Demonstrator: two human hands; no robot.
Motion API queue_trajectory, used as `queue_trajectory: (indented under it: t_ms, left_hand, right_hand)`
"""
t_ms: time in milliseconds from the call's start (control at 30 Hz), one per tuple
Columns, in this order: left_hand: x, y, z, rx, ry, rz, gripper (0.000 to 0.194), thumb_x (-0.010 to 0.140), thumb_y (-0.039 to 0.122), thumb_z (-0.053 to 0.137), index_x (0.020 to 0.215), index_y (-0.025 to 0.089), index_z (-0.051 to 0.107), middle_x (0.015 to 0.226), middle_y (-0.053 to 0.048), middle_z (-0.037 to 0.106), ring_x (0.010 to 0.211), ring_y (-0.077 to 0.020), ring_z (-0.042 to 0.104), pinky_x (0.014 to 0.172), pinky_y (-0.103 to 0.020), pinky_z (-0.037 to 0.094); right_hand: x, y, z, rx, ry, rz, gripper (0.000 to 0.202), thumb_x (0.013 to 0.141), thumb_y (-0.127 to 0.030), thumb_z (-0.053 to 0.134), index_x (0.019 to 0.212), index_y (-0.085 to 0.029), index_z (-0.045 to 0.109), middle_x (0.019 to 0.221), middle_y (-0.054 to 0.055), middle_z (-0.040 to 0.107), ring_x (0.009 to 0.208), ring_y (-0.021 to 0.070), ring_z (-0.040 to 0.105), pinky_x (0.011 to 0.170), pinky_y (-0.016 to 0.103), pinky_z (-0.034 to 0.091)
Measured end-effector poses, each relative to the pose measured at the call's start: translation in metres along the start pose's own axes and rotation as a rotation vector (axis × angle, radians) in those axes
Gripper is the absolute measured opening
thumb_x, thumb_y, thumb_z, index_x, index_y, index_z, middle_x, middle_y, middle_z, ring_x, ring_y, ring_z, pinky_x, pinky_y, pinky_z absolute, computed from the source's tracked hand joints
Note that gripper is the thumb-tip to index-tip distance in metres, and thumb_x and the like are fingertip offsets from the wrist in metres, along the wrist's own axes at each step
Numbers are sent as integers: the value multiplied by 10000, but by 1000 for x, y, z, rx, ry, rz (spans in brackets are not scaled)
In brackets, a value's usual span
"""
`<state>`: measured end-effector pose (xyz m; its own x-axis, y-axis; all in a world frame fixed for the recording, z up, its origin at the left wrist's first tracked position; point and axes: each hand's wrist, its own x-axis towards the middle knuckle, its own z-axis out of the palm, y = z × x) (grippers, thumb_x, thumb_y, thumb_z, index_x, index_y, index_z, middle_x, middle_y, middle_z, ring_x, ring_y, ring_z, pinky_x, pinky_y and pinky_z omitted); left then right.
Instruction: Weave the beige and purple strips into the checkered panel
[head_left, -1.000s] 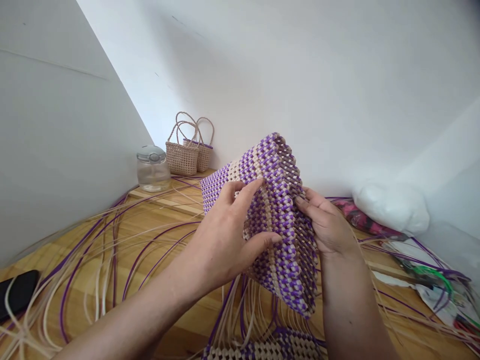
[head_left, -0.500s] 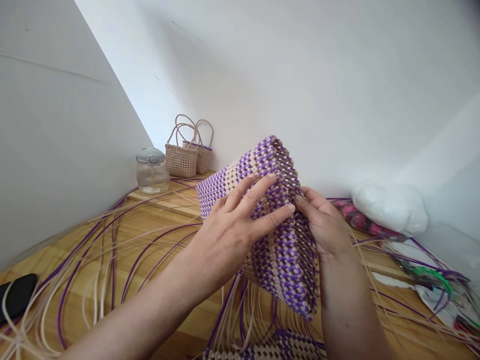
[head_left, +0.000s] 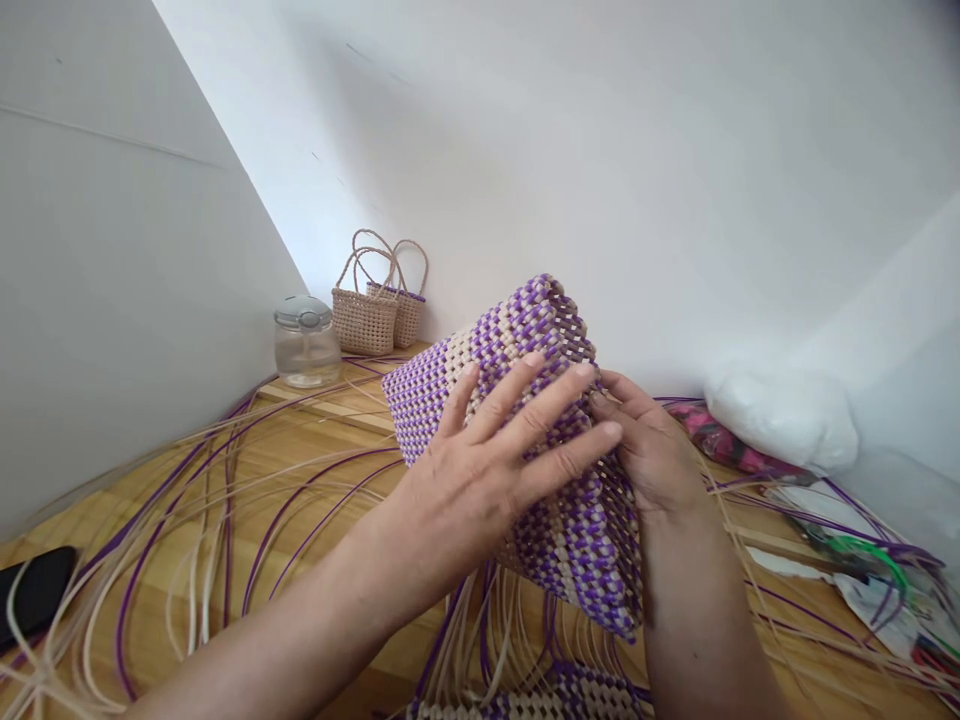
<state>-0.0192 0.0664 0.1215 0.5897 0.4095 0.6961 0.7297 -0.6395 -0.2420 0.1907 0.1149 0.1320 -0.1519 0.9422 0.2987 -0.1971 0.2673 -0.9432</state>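
A white wall [head_left: 675,180] rises behind the wooden worktop [head_left: 322,432]; from here I see the purple-and-beige woven bag [head_left: 585,530] tilted above it, between both hands; the left hand [head_left: 487,470] lies with fingers spread wide across its side; the right hand [head_left: 652,450] grips its edge; behind, small baskets [head_left: 365,322] stand beside a jar [head_left: 306,345].

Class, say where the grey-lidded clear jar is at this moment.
In the head view, the jar stands left of centre, just left of the two small handled baskets.
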Motion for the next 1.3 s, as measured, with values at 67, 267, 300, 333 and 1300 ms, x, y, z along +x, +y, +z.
queue_trajectory:
  t_ms: [67,267,300,333,1300]
  left_hand:
    - [-1,3,0,37,8,60,629,918,182,514,1488,379,333,1642,5,163,1509,-307,119,1187,-597,183]
    - [-1,4,2,79,34,83,427,961,265,462,1378,351,498,1583,62,326,1510,-291,110,1202,-602,128]
    - [-1,5,1,75,24,81,483,953,239,469,1420,362,448,1586,67,319,1507,-287,125,1201,-598,145]
    - [-1,7,0,69,12,78,552,941,205,479,1458,373,389,1592,68,304,1505,-282,140,1200,-594,168]
    - [3,5,2,-126,10,-168,487,922,140,483,1397,225,426,1464,-95,422,1319,-254,391,1070,-450,419]
  right_hand:
    - [0,0,1,-10,7,-6,277,861,-307,670,1133,-273,630,1130,21,709,921,154,690,822,281,540]
    - [0,-1,0,-35,51,-4,288,845,-317,685,1125,-279,632,1057,3,726,877,143,688,778,259,535]
    - [-1,-2,1,-32,48,2,286,839,-321,691,1117,-279,633,1049,3,728,868,141,689,770,254,533]
    - [-2,-3,2,-29,45,7,285,834,-325,697,1108,-277,635,1041,4,729,856,140,689,765,250,531]
    - [3,5,-1,-79,85,-52,332,820,-355,714,1126,-260,626,1070,27,727,877,176,696,783,317,564]
